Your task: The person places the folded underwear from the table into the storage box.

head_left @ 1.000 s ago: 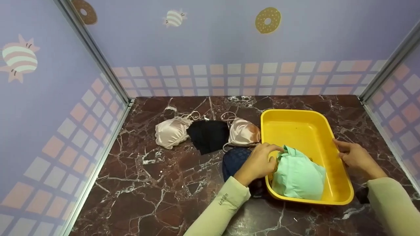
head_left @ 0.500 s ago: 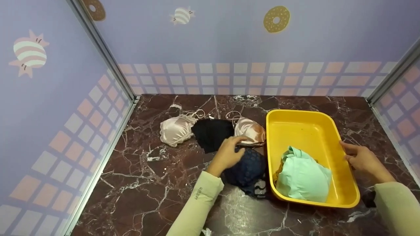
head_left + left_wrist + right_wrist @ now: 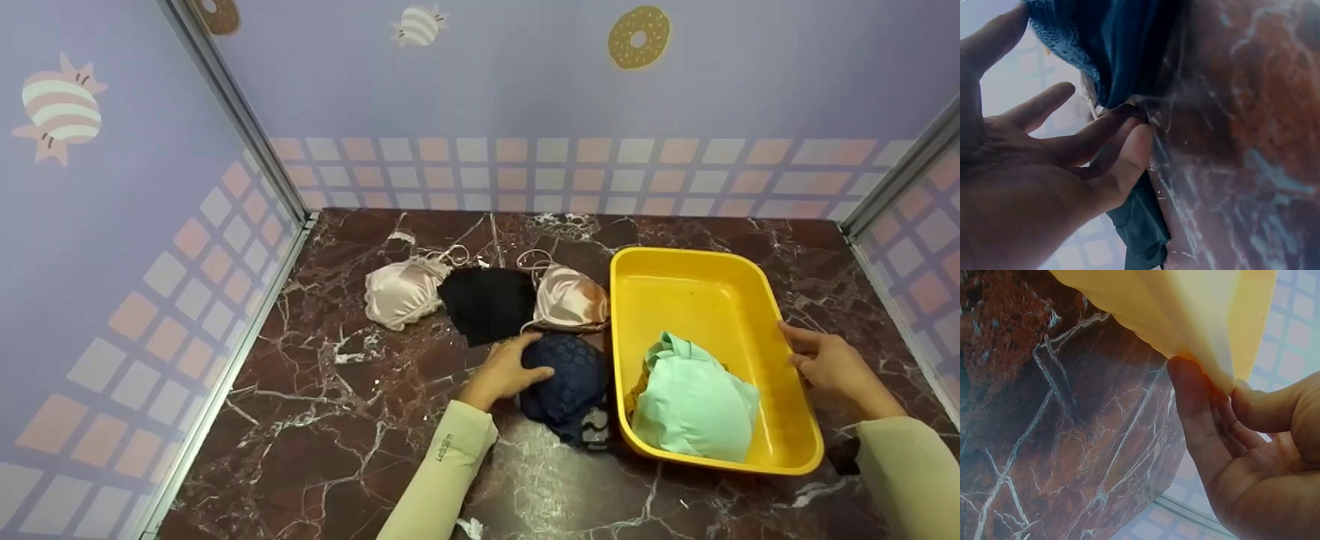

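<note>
The navy lace bra (image 3: 570,379) lies folded on the marble-patterned table, just left of the yellow plastic tub (image 3: 616,360). My left hand (image 3: 510,371) is at the bra's left side, fingers spread and thumb over its cup. In the left wrist view the bra (image 3: 1109,48) hangs above spread, slightly bent fingers (image 3: 1044,107); a firm grip does not show. My right hand (image 3: 832,367) pinches the tub's right rim between thumb and fingers, as the right wrist view shows at the tub's edge (image 3: 1207,337). Inside the tub's near part sits a mint green cup-shaped garment (image 3: 697,405).
Behind the navy bra lie a cream satin bra (image 3: 405,292), a folded black garment (image 3: 491,300) and a pink satin bra (image 3: 570,296), which is close to the tub. Patterned lilac walls (image 3: 525,90) enclose the table at the back and sides.
My left hand has left the mint garment in the tub and moved left to the navy bra, settling slightly lower beside it. My right hand stays on the tub's rim.
</note>
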Tool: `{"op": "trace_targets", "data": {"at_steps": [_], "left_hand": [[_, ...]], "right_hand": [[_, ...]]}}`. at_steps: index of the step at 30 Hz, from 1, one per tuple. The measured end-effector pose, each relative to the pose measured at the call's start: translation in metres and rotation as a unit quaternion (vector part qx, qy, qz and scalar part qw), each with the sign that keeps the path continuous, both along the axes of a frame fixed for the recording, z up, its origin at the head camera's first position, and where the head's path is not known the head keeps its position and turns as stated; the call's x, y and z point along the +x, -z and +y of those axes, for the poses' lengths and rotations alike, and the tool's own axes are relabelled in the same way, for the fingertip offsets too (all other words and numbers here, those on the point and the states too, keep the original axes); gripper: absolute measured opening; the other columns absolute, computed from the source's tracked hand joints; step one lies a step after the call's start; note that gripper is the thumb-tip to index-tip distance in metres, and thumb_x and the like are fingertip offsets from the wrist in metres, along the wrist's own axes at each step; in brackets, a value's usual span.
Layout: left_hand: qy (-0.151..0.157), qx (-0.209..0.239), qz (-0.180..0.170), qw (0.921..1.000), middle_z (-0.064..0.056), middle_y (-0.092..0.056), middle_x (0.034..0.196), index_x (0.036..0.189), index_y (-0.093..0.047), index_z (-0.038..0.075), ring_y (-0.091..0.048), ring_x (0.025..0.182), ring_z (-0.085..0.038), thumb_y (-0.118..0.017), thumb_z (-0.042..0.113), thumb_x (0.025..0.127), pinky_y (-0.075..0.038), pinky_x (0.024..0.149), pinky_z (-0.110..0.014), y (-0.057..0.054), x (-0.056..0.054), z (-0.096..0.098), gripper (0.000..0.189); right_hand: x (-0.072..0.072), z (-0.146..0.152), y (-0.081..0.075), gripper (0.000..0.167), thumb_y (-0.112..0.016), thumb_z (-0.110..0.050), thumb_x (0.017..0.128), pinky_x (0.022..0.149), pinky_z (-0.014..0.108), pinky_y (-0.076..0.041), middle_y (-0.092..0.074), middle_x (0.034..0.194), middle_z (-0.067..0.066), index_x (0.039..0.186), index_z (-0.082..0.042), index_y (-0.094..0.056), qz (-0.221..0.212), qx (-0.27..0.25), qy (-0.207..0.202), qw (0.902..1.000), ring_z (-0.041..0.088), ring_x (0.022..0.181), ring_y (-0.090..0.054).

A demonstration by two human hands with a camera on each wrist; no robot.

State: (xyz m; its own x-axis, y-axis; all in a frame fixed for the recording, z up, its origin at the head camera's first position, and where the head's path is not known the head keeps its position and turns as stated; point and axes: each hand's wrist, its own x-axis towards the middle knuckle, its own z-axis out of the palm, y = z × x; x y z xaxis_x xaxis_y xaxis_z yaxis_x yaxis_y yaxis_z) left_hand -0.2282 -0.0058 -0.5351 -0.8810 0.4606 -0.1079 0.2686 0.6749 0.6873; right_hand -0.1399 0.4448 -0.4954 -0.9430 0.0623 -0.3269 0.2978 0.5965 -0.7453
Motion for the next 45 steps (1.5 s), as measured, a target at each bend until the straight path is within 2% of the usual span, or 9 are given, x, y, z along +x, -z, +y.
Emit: {"op": "trace_targets", "data": {"at_steps": [4, 11, 16, 24, 30, 34, 39, 42, 45], "left_hand": [[-0.005, -0.009, 0.009, 0.9999, -0.011, -0.050, 0.135, 0.138, -0.047, 0.016, -0.041, 0.126, -0.031, -0.072, 0.035, 0.083, -0.032, 0.102, -0.043, 0.000, 0.000, 0.004, 0.064], [-0.027, -0.023, 0.011, 0.9993, -0.013, -0.054, 0.130, 0.134, -0.050, 0.014, -0.049, 0.119, -0.029, -0.076, 0.030, 0.079, -0.037, 0.098, -0.041, 0.000, -0.001, 0.015, 0.062], [-0.043, -0.055, 0.010, 0.9975, -0.015, -0.053, 0.127, 0.132, -0.050, 0.017, -0.047, 0.118, -0.032, -0.077, 0.032, 0.077, -0.037, 0.097, -0.044, 0.000, -0.001, 0.021, 0.063], [-0.019, -0.105, 0.019, 0.9941, -0.012, -0.047, 0.129, 0.138, -0.045, 0.022, -0.040, 0.115, -0.032, -0.075, 0.029, 0.074, -0.033, 0.095, -0.049, -0.001, -0.007, 0.027, 0.071], [-0.033, -0.120, 0.009, 0.9921, -0.015, -0.047, 0.129, 0.136, -0.047, 0.021, -0.039, 0.119, -0.034, -0.077, 0.027, 0.072, -0.030, 0.098, -0.054, 0.000, -0.007, 0.034, 0.071], [-0.043, -0.117, 0.008, 0.9922, -0.016, -0.048, 0.130, 0.134, -0.049, 0.020, -0.038, 0.122, -0.035, -0.077, 0.024, 0.073, -0.025, 0.100, -0.056, 0.005, -0.006, 0.037, 0.067], [-0.041, -0.105, 0.023, 0.9934, -0.012, -0.056, 0.127, 0.131, -0.052, 0.021, -0.046, 0.116, -0.034, -0.076, 0.021, 0.075, -0.029, 0.096, -0.054, 0.009, -0.005, 0.037, 0.061], [-0.037, -0.081, 0.041, 0.9952, -0.010, -0.059, 0.124, 0.128, -0.053, 0.025, -0.051, 0.111, -0.033, -0.075, 0.020, 0.076, -0.035, 0.092, -0.051, 0.009, -0.004, 0.034, 0.057], [-0.032, -0.037, 0.058, 0.9971, -0.009, -0.059, 0.124, 0.126, -0.055, 0.028, -0.053, 0.110, -0.033, -0.074, 0.018, 0.077, -0.039, 0.091, -0.048, 0.006, -0.003, 0.030, 0.053]], "right_hand": [[0.000, 0.000, -0.001, 0.058, -0.041, -0.009, 0.101, 0.072, 0.042, -0.054, -0.028, 0.139, 0.038, 0.150, -0.009, -0.010, -0.004, 0.005, 0.003, 1.0000, 0.034, 0.094, -0.058], [0.000, 0.001, -0.002, 0.058, -0.040, -0.006, 0.100, 0.070, 0.039, -0.054, -0.027, 0.139, 0.038, 0.150, -0.009, -0.012, 0.001, 0.016, 0.004, 0.9999, 0.032, 0.089, -0.057], [0.000, 0.001, -0.002, 0.058, -0.040, -0.006, 0.100, 0.070, 0.039, -0.054, -0.027, 0.139, 0.038, 0.150, -0.009, -0.011, 0.000, 0.005, 0.004, 1.0000, 0.033, 0.090, -0.057], [-0.002, 0.001, -0.002, 0.055, -0.039, -0.008, 0.101, 0.063, 0.035, -0.053, -0.034, 0.134, 0.038, 0.150, -0.007, -0.014, 0.015, 0.025, -0.006, 0.9996, 0.028, 0.079, -0.057], [-0.002, 0.001, -0.001, 0.057, -0.042, -0.008, 0.100, 0.065, 0.034, -0.053, -0.032, 0.135, 0.038, 0.150, -0.008, -0.014, 0.009, 0.027, -0.007, 0.9996, 0.028, 0.082, -0.057], [-0.002, 0.002, 0.000, 0.058, -0.043, -0.008, 0.100, 0.068, 0.036, -0.054, -0.028, 0.139, 0.038, 0.150, -0.008, -0.014, 0.004, 0.038, -0.007, 0.9992, 0.031, 0.090, -0.059], [-0.001, 0.001, 0.001, 0.058, -0.042, -0.007, 0.100, 0.069, 0.037, -0.054, -0.027, 0.140, 0.038, 0.150, -0.007, -0.014, 0.003, 0.030, -0.007, 0.9995, 0.032, 0.090, -0.058], [0.000, 0.000, 0.001, 0.057, -0.042, -0.007, 0.100, 0.065, 0.035, -0.053, -0.026, 0.140, 0.038, 0.150, -0.007, -0.014, 0.007, 0.025, -0.009, 0.9996, 0.031, 0.085, -0.057], [0.000, 0.000, 0.001, 0.058, -0.042, -0.007, 0.100, 0.065, 0.035, -0.052, -0.025, 0.141, 0.038, 0.150, -0.008, -0.013, 0.005, 0.024, -0.006, 0.9997, 0.031, 0.085, -0.057]]}}
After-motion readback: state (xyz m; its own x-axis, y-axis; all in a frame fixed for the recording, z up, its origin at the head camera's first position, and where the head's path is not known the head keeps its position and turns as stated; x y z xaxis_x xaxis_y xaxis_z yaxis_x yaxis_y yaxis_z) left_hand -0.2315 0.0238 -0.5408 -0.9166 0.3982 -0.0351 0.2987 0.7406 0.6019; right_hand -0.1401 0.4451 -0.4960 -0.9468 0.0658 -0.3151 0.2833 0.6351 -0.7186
